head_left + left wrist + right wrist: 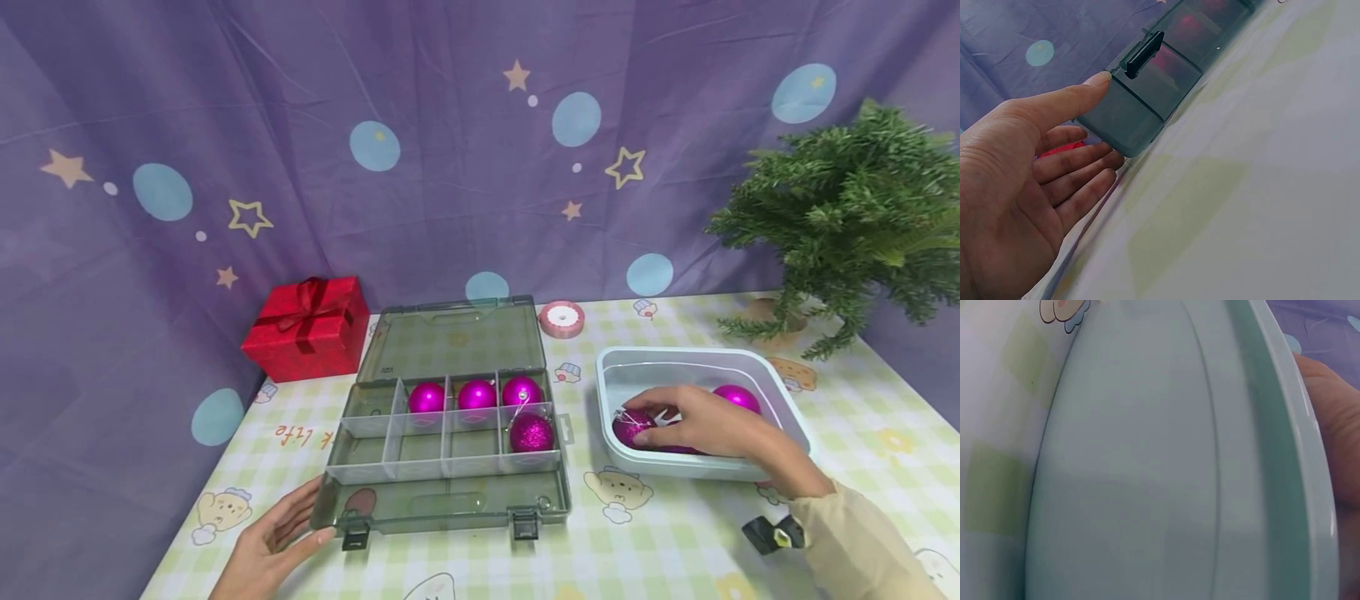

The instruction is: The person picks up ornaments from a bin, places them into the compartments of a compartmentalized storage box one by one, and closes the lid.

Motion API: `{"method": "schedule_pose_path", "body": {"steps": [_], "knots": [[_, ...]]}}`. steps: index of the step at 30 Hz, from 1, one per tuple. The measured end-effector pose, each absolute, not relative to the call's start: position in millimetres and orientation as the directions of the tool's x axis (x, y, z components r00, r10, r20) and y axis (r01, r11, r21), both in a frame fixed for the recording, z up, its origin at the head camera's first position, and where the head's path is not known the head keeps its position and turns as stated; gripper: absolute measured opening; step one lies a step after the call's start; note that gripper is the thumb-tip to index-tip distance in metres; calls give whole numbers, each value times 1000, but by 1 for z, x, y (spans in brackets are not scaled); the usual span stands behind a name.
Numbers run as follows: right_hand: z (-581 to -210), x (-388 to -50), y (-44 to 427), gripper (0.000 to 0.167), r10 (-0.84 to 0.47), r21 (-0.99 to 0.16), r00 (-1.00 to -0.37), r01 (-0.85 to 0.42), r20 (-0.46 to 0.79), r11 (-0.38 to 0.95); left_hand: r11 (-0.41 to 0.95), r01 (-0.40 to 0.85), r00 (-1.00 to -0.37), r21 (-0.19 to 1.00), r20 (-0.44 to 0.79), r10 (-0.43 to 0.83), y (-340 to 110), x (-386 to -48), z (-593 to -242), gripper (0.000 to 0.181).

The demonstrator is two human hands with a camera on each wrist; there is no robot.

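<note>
My right hand (708, 419) reaches into a light blue plastic tub (780, 392) and holds a glittery magenta bauble (628, 427) between thumb and fingers. Behind that hand lies a shiny magenta bauble (737, 398). In the right wrist view the tub wall (1129, 456) hides most of the hand. At the near left corner of an open, grey-green compartment box (450, 521), my left hand (266, 542) rests its thumb on the edge, fingers loosely extended along the side. Smooth baubles (477, 396) and a glittery bauble (532, 433) sit singly in box compartments.
A red gift box (307, 329) stands at the back left. Behind the compartment box lies a pink ribbon roll (562, 319). An artificial green tree (855, 217) overhangs the back right. Near my right sleeve is a small black object (772, 533).
</note>
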State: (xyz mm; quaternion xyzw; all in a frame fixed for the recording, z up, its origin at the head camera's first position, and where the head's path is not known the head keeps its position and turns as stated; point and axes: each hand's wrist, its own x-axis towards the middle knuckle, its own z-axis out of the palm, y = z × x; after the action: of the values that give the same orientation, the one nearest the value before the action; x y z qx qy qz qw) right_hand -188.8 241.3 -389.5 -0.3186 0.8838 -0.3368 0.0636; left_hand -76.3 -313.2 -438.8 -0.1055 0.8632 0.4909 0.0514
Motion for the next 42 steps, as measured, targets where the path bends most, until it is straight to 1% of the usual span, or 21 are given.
{"method": "schedule_pose_path", "body": {"steps": [3, 12, 19, 23, 29, 34, 42], "knots": [[-387, -189, 244, 40, -596, -645, -792, -524, 129, 556, 497, -224, -974, 838, -185, -127, -313, -76, -439, 78], [-377, -187, 251, 41, -520, -645, -834, -503, 187, 575, 498, -231, -973, 836, -193, -128, -313, -76, -438, 78], [-369, -185, 251, 44, -423, -647, -886, -438, 192, 624, 500, -234, -972, 834, -197, -127, -313, -76, -438, 78], [-365, -184, 249, 43, -397, -664, -893, -429, 211, 613, 503, -237, -971, 831, -201, -126, -313, -76, -438, 79], [-359, -182, 243, 45, -362, -693, -909, -396, 205, 602, 502, -231, -973, 833, -198, -120, -314, -76, -439, 79], [-358, -185, 233, 44, -365, -712, -907, -399, 213, 578, 504, -227, -974, 833, -193, -120, -314, -76, -439, 78], [-357, -192, 214, 42, -419, -721, -871, -461, 256, 518, 502, -229, -973, 834, -191, -127, -314, -76, -439, 77]]}}
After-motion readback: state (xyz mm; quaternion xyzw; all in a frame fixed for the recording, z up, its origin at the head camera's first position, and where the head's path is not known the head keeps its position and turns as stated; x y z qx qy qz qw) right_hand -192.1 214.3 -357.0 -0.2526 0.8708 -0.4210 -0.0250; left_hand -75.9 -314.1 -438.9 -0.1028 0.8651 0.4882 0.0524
